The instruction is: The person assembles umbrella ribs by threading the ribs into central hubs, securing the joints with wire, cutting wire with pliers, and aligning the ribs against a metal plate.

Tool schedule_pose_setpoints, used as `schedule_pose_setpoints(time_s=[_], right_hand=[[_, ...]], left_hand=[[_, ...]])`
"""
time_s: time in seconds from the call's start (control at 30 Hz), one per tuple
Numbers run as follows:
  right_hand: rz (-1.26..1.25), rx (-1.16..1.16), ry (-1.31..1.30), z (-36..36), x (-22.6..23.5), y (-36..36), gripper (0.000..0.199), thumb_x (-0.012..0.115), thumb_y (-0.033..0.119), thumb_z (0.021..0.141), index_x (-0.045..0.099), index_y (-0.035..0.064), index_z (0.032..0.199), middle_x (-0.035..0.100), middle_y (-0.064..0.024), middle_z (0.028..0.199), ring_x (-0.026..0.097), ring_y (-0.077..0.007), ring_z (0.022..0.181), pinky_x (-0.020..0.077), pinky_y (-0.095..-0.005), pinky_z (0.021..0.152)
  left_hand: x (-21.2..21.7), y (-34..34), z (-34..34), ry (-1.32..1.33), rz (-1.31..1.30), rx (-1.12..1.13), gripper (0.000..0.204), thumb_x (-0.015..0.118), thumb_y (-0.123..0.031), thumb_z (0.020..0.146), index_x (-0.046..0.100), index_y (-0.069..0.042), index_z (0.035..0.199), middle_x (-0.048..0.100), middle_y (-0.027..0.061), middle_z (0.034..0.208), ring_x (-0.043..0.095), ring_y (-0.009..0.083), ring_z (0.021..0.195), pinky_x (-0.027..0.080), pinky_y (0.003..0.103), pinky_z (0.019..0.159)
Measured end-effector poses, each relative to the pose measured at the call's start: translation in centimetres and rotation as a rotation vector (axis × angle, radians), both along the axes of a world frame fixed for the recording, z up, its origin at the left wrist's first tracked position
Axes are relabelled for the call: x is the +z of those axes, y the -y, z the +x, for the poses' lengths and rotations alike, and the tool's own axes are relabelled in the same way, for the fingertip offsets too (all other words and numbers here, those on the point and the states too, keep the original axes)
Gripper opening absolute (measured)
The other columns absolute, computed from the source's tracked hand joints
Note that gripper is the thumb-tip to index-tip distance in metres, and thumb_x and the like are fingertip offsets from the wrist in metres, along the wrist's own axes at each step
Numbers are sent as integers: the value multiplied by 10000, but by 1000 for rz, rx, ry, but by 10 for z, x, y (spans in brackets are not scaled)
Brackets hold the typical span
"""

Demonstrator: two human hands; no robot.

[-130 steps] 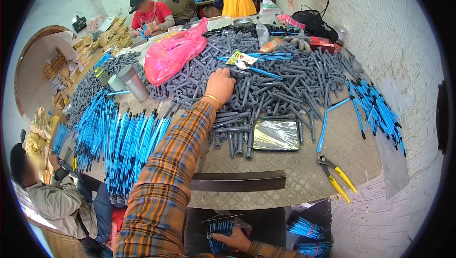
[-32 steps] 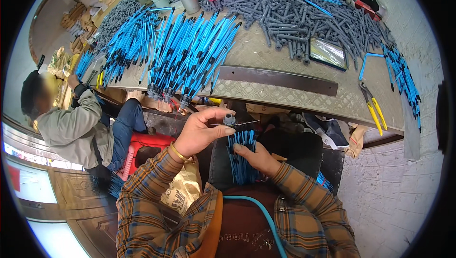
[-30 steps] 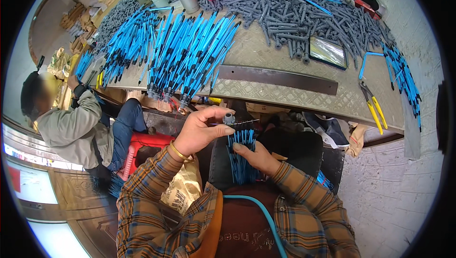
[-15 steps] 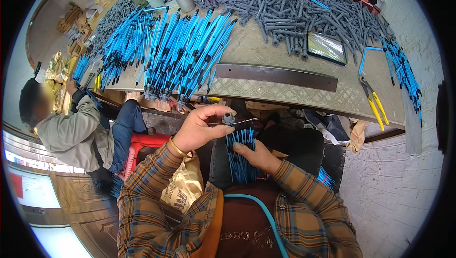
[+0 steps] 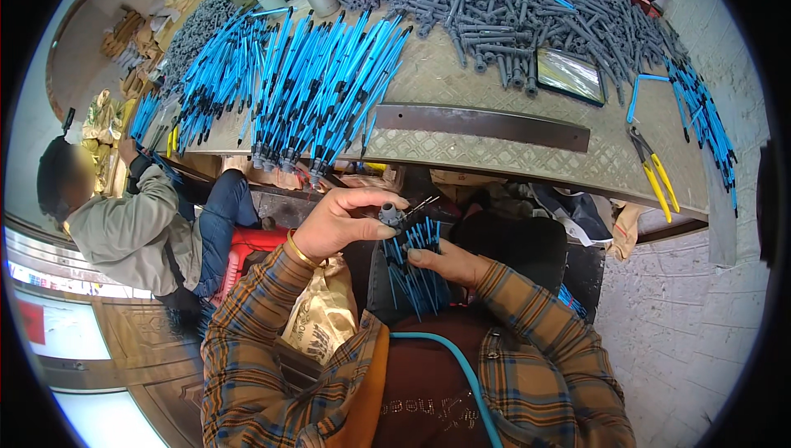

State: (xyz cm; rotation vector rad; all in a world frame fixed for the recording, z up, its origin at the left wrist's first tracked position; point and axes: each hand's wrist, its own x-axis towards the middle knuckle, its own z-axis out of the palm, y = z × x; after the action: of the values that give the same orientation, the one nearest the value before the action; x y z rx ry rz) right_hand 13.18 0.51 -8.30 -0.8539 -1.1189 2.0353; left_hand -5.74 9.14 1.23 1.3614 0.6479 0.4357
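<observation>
My left hand [image 5: 336, 225] pinches a grey plastic fitting [image 5: 390, 215] between thumb and forefinger, above my lap. Thin, wire-like pieces [image 5: 423, 204] stick out to the right of the fitting; how they join it is too small to tell. Just below and to the right, my right hand [image 5: 451, 263] is closed round a bundle of thin blue tubes [image 5: 404, 279], its thumb lying across them. The tubes' upper ends come close under the fitting, and their lower ends fan out over my lap. Whether they touch the fitting I cannot tell.
On the table [image 5: 486, 164] lie rows of blue tubes with black ends [image 5: 317, 89], a heap of grey plastic plugs [image 5: 503, 15], a dark metal bar [image 5: 482, 126], a phone-like slab [image 5: 570, 77] and yellow-handled pliers [image 5: 655, 174]. A co-worker [image 5: 124, 221] sits at left.
The fitting and my left hand have shifted slightly left and down. The wire-like pieces now slant up to the right. The blue bundle's lower ends have spread apart.
</observation>
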Motion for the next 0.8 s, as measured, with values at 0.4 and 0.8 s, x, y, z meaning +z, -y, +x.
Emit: schedule_pose_setpoints(time_s=[0.4,0.8], right_hand=[[38,-122,0,-2,-7,10,499,538,538,835,583,54,948,541,4,833,479,-89,773,418,-250,697],[41,-122,9,-1,-7,10,439,539,475,862,579,53,974,555,18,831,499,-67,747,433,-230,680]], left_hand=[[10,15,15,2,56,54,355,640,44,774,584,-9,1121,584,34,1071,552,79,941,470,217,808],[26,0,15,-168,326,-12,249,667,8,768,614,-19,1010,604,24,997,565,73,827,469,204,712]])
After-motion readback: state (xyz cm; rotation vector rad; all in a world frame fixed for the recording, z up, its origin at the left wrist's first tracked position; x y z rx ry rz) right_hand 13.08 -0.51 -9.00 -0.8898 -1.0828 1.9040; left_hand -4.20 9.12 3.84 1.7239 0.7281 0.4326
